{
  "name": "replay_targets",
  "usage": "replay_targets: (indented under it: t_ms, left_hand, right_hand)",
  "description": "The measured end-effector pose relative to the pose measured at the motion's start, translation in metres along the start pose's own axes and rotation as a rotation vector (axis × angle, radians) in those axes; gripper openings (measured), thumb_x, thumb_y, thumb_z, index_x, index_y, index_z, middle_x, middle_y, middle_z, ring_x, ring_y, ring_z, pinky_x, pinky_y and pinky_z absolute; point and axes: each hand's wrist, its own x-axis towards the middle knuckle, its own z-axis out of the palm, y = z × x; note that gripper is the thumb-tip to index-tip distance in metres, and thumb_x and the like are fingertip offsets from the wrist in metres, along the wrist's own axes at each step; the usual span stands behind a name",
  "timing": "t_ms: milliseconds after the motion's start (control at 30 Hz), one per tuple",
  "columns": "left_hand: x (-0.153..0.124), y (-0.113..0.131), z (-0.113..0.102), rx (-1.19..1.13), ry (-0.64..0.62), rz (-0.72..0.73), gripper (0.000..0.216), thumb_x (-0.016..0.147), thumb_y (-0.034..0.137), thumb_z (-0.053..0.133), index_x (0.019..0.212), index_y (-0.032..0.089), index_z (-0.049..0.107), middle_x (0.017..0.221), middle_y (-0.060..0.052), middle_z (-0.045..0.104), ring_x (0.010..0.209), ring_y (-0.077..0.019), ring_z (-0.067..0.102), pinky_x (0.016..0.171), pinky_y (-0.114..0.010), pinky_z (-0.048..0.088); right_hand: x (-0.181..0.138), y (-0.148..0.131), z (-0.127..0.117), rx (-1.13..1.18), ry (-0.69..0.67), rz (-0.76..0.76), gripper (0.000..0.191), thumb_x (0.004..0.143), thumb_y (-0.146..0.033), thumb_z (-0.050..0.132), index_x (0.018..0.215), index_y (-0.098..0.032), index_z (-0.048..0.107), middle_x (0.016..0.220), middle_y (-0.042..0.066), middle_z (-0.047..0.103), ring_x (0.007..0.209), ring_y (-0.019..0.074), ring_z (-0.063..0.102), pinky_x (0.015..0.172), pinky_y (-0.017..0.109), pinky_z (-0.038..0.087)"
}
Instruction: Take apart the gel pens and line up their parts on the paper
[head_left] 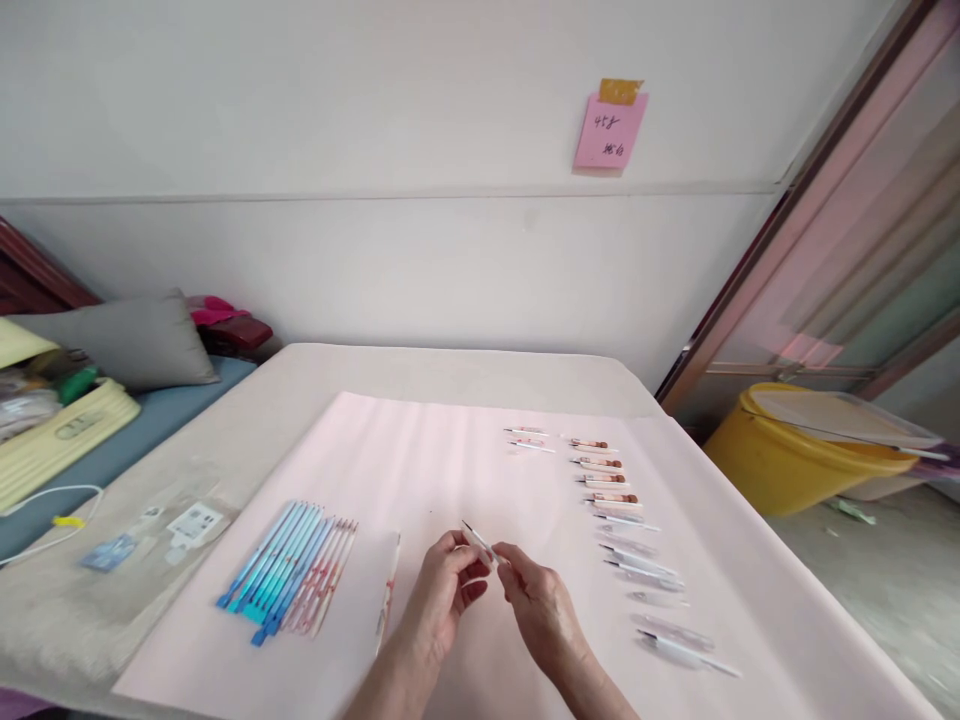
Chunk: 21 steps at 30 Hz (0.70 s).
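My left hand and my right hand meet over the pale pink sheet, both pinching a thin white pen refill whose tip points up and left. A single pen barrel lies just left of my left hand. Further left, several blue and pink pen barrels lie side by side in a row. To the right, a column of pen parts runs from far to near: refills, caps with brown ends, and clear pieces.
The sheet covers a beige table against a white wall bearing a pink note. An empty clear package lies at the table's left. A grey pillow and yellow case sit left; a yellow tub stands right.
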Motion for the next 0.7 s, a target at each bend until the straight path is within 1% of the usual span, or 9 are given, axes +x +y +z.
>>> replay_targets:
  t_ms: [133,233,433,500,567,633,700]
  left_hand:
    - [-0.001,-0.005,0.002,0.018,-0.064,-0.041,0.012,0.065,0.023,0.063,0.074,0.018,0.056,0.075,-0.003,0.061,0.072,-0.0139,0.059,0.059,-0.022,0.04]
    - [-0.002,-0.007,0.004,0.043,-0.074,-0.025,0.014,0.065,0.023,0.063,0.075,0.018,0.056,0.076,-0.003,0.061,0.073,-0.0148,0.059,0.06,-0.023,0.04]
    - [-0.004,-0.006,0.005,0.085,-0.057,0.033,0.02,0.07,0.037,0.06,0.075,0.019,0.054,0.075,-0.002,0.06,0.069,-0.0144,0.059,0.061,-0.025,0.041]
    - [-0.004,-0.006,0.005,0.086,-0.033,0.041,0.02,0.069,0.037,0.061,0.072,0.018,0.052,0.072,-0.002,0.059,0.069,-0.0141,0.058,0.061,-0.024,0.041]
    - [-0.002,-0.005,0.004,0.079,-0.006,0.041,0.02,0.068,0.035,0.061,0.07,0.018,0.05,0.07,-0.002,0.059,0.068,-0.0139,0.058,0.06,-0.024,0.04]
    - [0.001,-0.004,0.002,0.054,0.025,0.04,0.02,0.068,0.035,0.061,0.07,0.018,0.05,0.069,-0.002,0.06,0.068,-0.0137,0.057,0.059,-0.023,0.04]
    - [0.004,-0.001,-0.002,0.015,0.076,0.055,0.02,0.068,0.034,0.061,0.072,0.018,0.052,0.07,-0.003,0.061,0.067,-0.0131,0.057,0.058,-0.022,0.04]
  right_hand:
    - [0.0,-0.006,-0.003,0.025,-0.039,0.001,0.03,0.088,-0.036,0.033,0.092,-0.026,0.061,0.06,-0.001,0.057,0.056,0.0139,0.052,0.054,0.021,0.036]
    - [-0.001,-0.01,-0.006,0.049,-0.067,-0.02,0.031,0.089,-0.037,0.032,0.09,-0.026,0.061,0.063,-0.001,0.059,0.057,0.0137,0.051,0.055,0.021,0.037]
    - [-0.002,-0.018,-0.009,0.075,-0.093,-0.038,0.032,0.09,-0.039,0.032,0.088,-0.027,0.061,0.074,-0.001,0.063,0.062,0.0136,0.052,0.059,0.021,0.037]
    - [-0.002,-0.018,-0.009,0.074,-0.096,-0.042,0.032,0.089,-0.039,0.032,0.083,-0.025,0.061,0.072,-0.001,0.061,0.063,0.0134,0.052,0.059,0.021,0.037]
    - [-0.001,-0.016,-0.009,0.078,-0.09,-0.02,0.029,0.088,-0.037,0.035,0.083,-0.024,0.06,0.064,-0.002,0.057,0.06,0.0132,0.05,0.057,0.021,0.036]
    - [0.001,-0.01,-0.01,0.109,-0.08,0.036,0.022,0.084,-0.031,0.039,0.086,-0.022,0.059,0.057,-0.003,0.053,0.055,0.0126,0.048,0.054,0.021,0.035]
    - [0.005,-0.004,-0.011,0.162,-0.059,0.091,0.016,0.079,-0.026,0.043,0.083,-0.02,0.057,0.053,-0.004,0.051,0.052,0.0118,0.046,0.051,0.021,0.034]
